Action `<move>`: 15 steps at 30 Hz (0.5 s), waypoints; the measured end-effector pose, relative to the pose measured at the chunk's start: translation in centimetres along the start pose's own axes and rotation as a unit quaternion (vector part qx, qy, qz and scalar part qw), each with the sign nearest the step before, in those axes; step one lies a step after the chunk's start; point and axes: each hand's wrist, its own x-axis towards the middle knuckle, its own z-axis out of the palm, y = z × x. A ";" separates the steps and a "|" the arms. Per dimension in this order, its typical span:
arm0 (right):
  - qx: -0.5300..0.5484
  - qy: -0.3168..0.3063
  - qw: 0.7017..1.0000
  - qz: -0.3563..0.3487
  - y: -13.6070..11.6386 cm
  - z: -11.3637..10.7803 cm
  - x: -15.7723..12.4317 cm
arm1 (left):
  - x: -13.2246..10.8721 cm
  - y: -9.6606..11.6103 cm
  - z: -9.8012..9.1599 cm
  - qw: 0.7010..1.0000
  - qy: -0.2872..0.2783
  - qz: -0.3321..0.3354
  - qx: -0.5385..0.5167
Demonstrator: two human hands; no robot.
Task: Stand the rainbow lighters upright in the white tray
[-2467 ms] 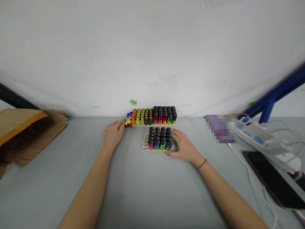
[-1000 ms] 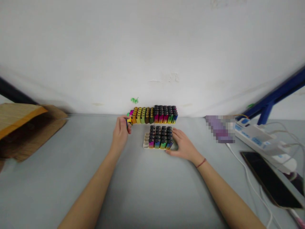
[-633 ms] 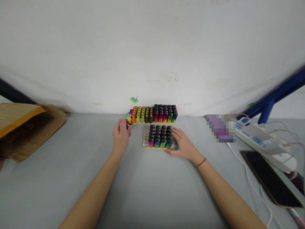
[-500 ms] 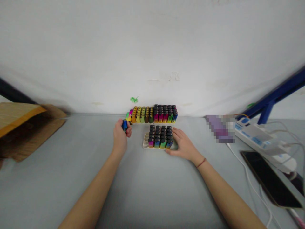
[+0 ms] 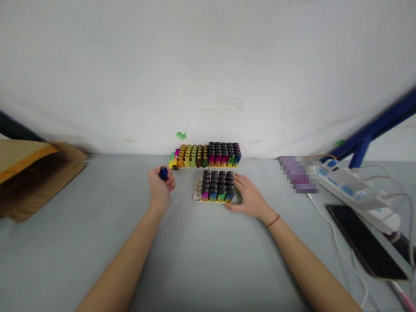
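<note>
My left hand [image 5: 161, 186] is closed around a blue lighter [image 5: 163, 173], held upright a little above the table, left of a white tray [image 5: 197, 199]. Most of the lighter's body is hidden by my fingers. Rows of lighters [image 5: 217, 186] with black tops and shiny multicoloured bodies stand in the tray, and its leftmost column of slots holds none. At the tray's right side, my right hand [image 5: 249, 197] spans the edge, thumb at the near corner and fingertips toward the far corner.
Against the wall stand yellow and dark lighters [image 5: 191, 157] beside black-topped ones [image 5: 225, 155]. An opened cardboard box [image 5: 42, 173] lies at left. To the right are a power strip [image 5: 360, 195], a black phone [image 5: 364, 240], a blurred-out purple item [image 5: 297, 173] and white cables [image 5: 331, 225].
My left hand has shifted slightly left and nearer to me, and the lighter in it has turned more top-up. My right hand stays at the tray.
</note>
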 end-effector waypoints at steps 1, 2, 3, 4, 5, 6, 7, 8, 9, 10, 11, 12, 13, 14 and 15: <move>-0.001 -0.002 1.000 -0.001 0.0 0.0 0.0 | 0.0 0.0 0.0 1.000 0.001 0.001 -0.004; -0.003 -0.004 1.000 -0.001 0.0 0.0 0.0 | 0.1 0.0 -0.1 1.000 0.002 0.003 -0.010; -0.004 -0.005 1.000 0.000 0.0 0.0 0.0 | 0.1 0.0 -0.1 1.000 0.005 0.005 -0.016; -0.005 -0.006 1.000 0.001 0.0 -0.1 0.0 | 0.1 0.0 -0.1 1.000 0.007 0.007 -0.022; -0.005 -0.005 1.000 0.003 0.0 -0.1 0.0 | 0.0 -0.1 -0.1 1.000 0.010 0.009 -0.028; -0.006 -0.005 1.000 0.003 0.0 -0.1 0.0 | 0.0 -0.2 0.0 0.999 0.012 0.009 -0.034; -0.005 -0.004 1.000 0.003 0.0 -0.1 0.0 | 0.0 -0.2 0.0 0.999 0.014 0.009 -0.040; -0.004 -0.003 1.000 0.002 0.0 0.0 0.0 | -0.1 -0.3 0.0 0.999 0.014 0.010 -0.045; -0.003 -0.002 1.000 0.001 0.0 0.0 0.0 | -0.1 -0.3 0.0 0.999 0.012 0.012 -0.049; -0.003 -0.001 1.000 0.000 0.0 0.0 0.0 | -0.1 -0.3 0.0 0.999 0.006 0.015 -0.051; -0.002 0.001 1.000 -0.001 0.1 0.0 -0.1 | -0.1 -0.3 0.0 0.998 -0.001 0.020 -0.051; -0.001 0.003 1.000 -0.001 0.1 0.0 -0.1 | -0.1 -0.3 -0.1 0.998 -0.010 0.025 -0.050; 0.000 0.004 1.000 -0.002 0.1 0.0 -0.1 | -0.1 -0.3 -0.1 0.998 -0.018 0.029 -0.048; 0.001 0.003 1.000 -0.004 0.1 0.0 -0.1 | -0.1 -0.2 -0.2 0.998 -0.023 0.031 -0.047; 0.001 0.002 1.000 -0.005 0.1 0.0 -0.1 | -0.1 -0.2 -0.2 0.998 -0.025 0.033 -0.047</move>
